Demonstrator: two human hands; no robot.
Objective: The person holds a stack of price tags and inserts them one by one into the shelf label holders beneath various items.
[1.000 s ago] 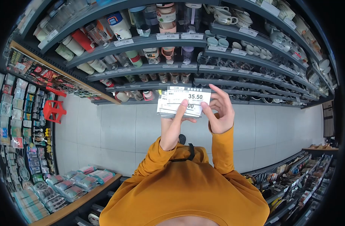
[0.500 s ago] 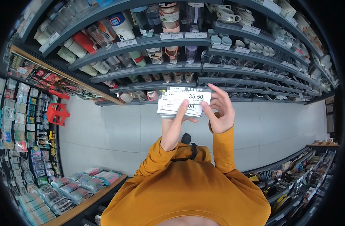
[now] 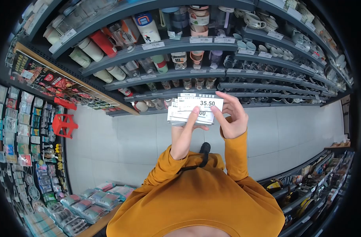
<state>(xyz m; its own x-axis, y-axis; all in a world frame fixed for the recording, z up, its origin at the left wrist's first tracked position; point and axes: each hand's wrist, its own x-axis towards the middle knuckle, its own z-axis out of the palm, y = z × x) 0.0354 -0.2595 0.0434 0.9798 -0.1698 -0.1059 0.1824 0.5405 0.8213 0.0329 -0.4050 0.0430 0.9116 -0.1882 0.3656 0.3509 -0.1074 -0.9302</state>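
Note:
A stack of white price labels (image 3: pixel 174 117) is gripped in my left hand (image 3: pixel 183 139), thumb pressed on the front and fingers behind. On top lies a price label reading 35.50 (image 3: pixel 193 102), which overlaps a lower label whose number is partly covered. My right hand (image 3: pixel 235 120) pinches the right edge of the 35.50 label, its thumb in front and the index finger stretched out above the corner. The fingers behind the labels are mostly hidden.
Dark shelves (image 3: pixel 172 75) ahead carry bottles, cups and teapots, with price labels along their edges. A red stool (image 3: pixel 65 125) stands on the tiled floor (image 3: pixel 97 146) to the left. Packaged goods (image 3: pixel 95 199) lie on a low display at lower left; more shelving (image 3: pixel 306 193) runs along the right.
The shelves and stool have shifted rightward in view, and the dark shoe shows a little farther right. Both hands keep the same hold on the labels.

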